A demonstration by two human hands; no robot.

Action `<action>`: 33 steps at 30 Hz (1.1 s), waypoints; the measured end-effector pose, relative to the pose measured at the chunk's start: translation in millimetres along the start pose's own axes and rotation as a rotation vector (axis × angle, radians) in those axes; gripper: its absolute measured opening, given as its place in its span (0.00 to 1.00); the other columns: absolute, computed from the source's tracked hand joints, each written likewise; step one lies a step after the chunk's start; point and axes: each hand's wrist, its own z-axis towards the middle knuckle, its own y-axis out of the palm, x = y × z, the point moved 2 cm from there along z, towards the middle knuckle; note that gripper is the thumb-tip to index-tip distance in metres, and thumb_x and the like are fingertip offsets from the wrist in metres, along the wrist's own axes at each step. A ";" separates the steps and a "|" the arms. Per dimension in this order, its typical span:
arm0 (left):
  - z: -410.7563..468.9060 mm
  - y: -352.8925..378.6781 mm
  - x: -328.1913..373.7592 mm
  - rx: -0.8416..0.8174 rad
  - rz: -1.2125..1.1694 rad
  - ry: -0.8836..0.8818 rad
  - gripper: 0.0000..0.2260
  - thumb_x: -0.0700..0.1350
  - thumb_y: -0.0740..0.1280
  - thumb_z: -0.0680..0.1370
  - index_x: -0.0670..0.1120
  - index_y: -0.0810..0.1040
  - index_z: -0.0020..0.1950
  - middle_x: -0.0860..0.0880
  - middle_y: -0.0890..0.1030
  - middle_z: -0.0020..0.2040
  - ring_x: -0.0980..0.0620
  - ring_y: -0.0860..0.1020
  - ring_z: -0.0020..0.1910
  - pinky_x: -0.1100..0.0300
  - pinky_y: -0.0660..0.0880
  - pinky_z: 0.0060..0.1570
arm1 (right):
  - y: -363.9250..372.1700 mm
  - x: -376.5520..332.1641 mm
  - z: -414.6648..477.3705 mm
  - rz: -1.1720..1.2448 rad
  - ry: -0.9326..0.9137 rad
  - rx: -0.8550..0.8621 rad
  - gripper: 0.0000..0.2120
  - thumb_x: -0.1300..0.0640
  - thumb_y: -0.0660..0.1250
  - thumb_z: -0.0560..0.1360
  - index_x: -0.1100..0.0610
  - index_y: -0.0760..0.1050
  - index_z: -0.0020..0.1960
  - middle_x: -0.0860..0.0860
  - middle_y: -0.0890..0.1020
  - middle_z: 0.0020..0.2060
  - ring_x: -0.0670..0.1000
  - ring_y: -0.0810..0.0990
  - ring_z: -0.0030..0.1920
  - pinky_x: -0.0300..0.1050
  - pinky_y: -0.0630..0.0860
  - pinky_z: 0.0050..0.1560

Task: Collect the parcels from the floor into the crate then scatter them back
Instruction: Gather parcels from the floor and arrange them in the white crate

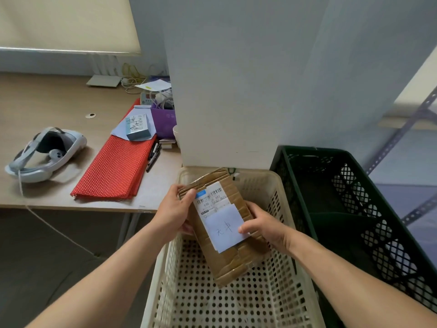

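A flat brown cardboard parcel [233, 258] with a white shipping label and a handwritten paper note hangs over the cream perforated crate [279, 292]. My left hand [173, 214] grips its upper left edge. My right hand [266, 224] grips its right edge, thumb on the note. The parcel is tilted, its lower end down inside the crate. The crate's perforated floor shows around the parcel, with nothing else lying on the visible part.
A dark green crate [354, 209] stands right of the cream one. A wooden desk [47, 102] on the left holds a white headset [45, 153], a red mesh mat [115, 169], a small box and pens. A white pillar [236, 91] rises behind the crates.
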 end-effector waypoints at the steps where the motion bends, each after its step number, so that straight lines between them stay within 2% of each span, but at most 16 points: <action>1: 0.4 -1.0 -2.8 0.014 -0.013 -0.012 0.11 0.54 0.62 0.84 0.51 0.70 0.63 0.41 0.82 0.49 0.43 0.84 0.32 0.51 0.80 0.26 | -0.2 3.5 1.4 -0.003 0.043 0.042 0.44 0.51 0.73 0.62 0.50 0.63 0.76 0.52 0.79 0.62 0.53 0.80 0.61 0.49 0.80 0.58; 3: 2.2 -3.5 -13.6 0.051 -0.049 -0.056 0.12 0.54 0.60 0.84 0.50 0.70 0.64 0.41 0.82 0.50 0.41 0.85 0.37 0.46 0.82 0.30 | 1.7 9.1 3.9 -0.009 0.088 0.053 0.41 0.51 0.73 0.61 0.48 0.68 0.74 0.53 0.81 0.61 0.55 0.81 0.60 0.57 0.80 0.63; 4: 2.5 -4.2 -20.7 0.071 -0.072 -0.084 0.13 0.54 0.60 0.84 0.49 0.70 0.66 0.41 0.82 0.51 0.40 0.85 0.40 0.44 0.82 0.32 | 3.0 11.6 5.1 0.001 0.112 0.030 0.39 0.52 0.73 0.62 0.43 0.70 0.73 0.53 0.81 0.61 0.56 0.81 0.60 0.58 0.80 0.63; 6: 1.7 -3.0 -37.7 0.103 -0.105 -0.137 0.14 0.54 0.59 0.85 0.47 0.69 0.66 0.42 0.81 0.52 0.40 0.85 0.44 0.42 0.83 0.34 | 5.5 15.0 5.3 0.013 0.162 -0.049 0.33 0.54 0.74 0.66 0.32 0.71 0.67 0.52 0.80 0.61 0.57 0.81 0.59 0.53 0.83 0.56; 8: -1.2 2.4 -54.5 0.116 -0.107 -0.180 0.13 0.53 0.58 0.85 0.47 0.69 0.65 0.43 0.81 0.52 0.41 0.84 0.46 0.45 0.82 0.31 | 8.4 22.5 4.9 -0.013 0.227 -0.087 0.28 0.56 0.73 0.72 0.30 0.71 0.64 0.52 0.80 0.58 0.55 0.82 0.54 0.45 0.84 0.43; 9: -2.8 6.4 -63.2 0.121 -0.096 -0.201 0.13 0.53 0.58 0.85 0.47 0.68 0.64 0.43 0.80 0.52 0.41 0.84 0.46 0.48 0.81 0.29 | 9.1 30.7 7.1 -0.024 0.256 -0.069 0.28 0.57 0.73 0.72 0.31 0.72 0.63 0.52 0.81 0.57 0.56 0.83 0.53 0.47 0.85 0.42; 10: -3.9 10.0 -71.7 0.130 -0.081 -0.218 0.12 0.52 0.57 0.85 0.47 0.68 0.64 0.44 0.80 0.52 0.42 0.84 0.46 0.49 0.81 0.28 | 9.7 40.7 10.1 -0.034 0.281 -0.032 0.28 0.56 0.74 0.69 0.33 0.75 0.63 0.53 0.82 0.57 0.57 0.83 0.54 0.51 0.86 0.46; 12: -2.9 17.0 -90.2 0.148 -0.061 -0.262 0.11 0.52 0.57 0.86 0.47 0.67 0.63 0.43 0.80 0.52 0.43 0.84 0.46 0.46 0.83 0.31 | 12.7 59.4 16.0 -0.022 0.325 0.055 0.28 0.57 0.76 0.63 0.41 0.79 0.61 0.54 0.83 0.57 0.58 0.83 0.55 0.56 0.86 0.51; 15: -0.1 26.1 -120.9 0.165 -0.056 -0.359 0.08 0.50 0.58 0.85 0.47 0.68 0.59 0.42 0.81 0.52 0.43 0.84 0.46 0.45 0.84 0.35 | 13.1 83.5 20.1 -0.055 0.399 0.198 0.16 0.62 0.77 0.66 0.52 0.82 0.53 0.54 0.84 0.51 0.55 0.84 0.50 0.49 0.84 0.43; 18: 0.6 35.2 -149.3 0.154 -0.031 -0.463 0.07 0.49 0.61 0.82 0.47 0.69 0.57 0.39 0.82 0.51 0.40 0.85 0.43 0.41 0.84 0.38 | 11.6 106.7 27.0 -0.107 0.423 0.311 0.10 0.61 0.77 0.67 0.51 0.83 0.47 0.50 0.84 0.47 0.49 0.81 0.48 0.43 0.77 0.41; 20: 1.6 39.8 -164.6 0.155 -0.010 -0.522 0.08 0.48 0.62 0.82 0.46 0.69 0.58 0.40 0.81 0.52 0.39 0.85 0.40 0.42 0.84 0.39 | 11.0 122.2 36.4 -0.117 0.428 0.369 0.10 0.60 0.77 0.67 0.51 0.83 0.47 0.48 0.83 0.48 0.47 0.79 0.48 0.43 0.74 0.41; 23: 11.4 46.9 -185.5 0.210 -0.084 -0.574 0.13 0.44 0.63 0.81 0.44 0.65 0.63 0.41 0.79 0.52 0.41 0.83 0.37 0.42 0.84 0.41 | 11.0 136.1 59.1 -0.084 0.390 0.484 0.17 0.58 0.78 0.67 0.52 0.81 0.55 0.48 0.82 0.53 0.48 0.79 0.52 0.46 0.76 0.47; 27: 39.9 55.4 -216.1 0.298 -0.387 -0.576 0.30 0.32 0.62 0.78 0.52 0.60 0.77 0.45 0.80 0.54 0.41 0.82 0.49 0.47 0.81 0.48 | 22.9 152.0 109.7 0.175 0.252 0.590 0.37 0.64 0.77 0.70 0.55 0.71 0.76 0.51 0.76 0.66 0.55 0.76 0.67 0.52 0.77 0.63; 29: 50.2 59.2 -232.8 0.331 -0.495 -0.613 0.34 0.32 0.60 0.80 0.57 0.55 0.80 0.46 0.79 0.56 0.42 0.82 0.52 0.49 0.81 0.48 | 32.4 171.1 134.9 0.238 0.284 0.568 0.44 0.63 0.78 0.67 0.54 0.65 0.80 0.51 0.75 0.69 0.56 0.75 0.70 0.57 0.75 0.69; 30: 53.1 60.0 -240.9 0.352 -0.509 -0.623 0.35 0.31 0.59 0.80 0.58 0.55 0.80 0.46 0.79 0.58 0.42 0.82 0.52 0.50 0.81 0.47 | 36.0 181.3 142.9 0.256 0.316 0.551 0.44 0.61 0.78 0.65 0.53 0.67 0.79 0.51 0.77 0.69 0.56 0.77 0.68 0.58 0.77 0.68; 33: 65.4 61.6 -263.2 0.404 -0.492 -0.607 0.31 0.31 0.59 0.79 0.57 0.61 0.77 0.44 0.80 0.60 0.44 0.82 0.46 0.54 0.82 0.36 | 41.7 199.3 152.4 0.278 0.339 0.492 0.23 0.70 0.72 0.68 0.54 0.80 0.60 0.52 0.87 0.54 0.56 0.84 0.56 0.56 0.82 0.57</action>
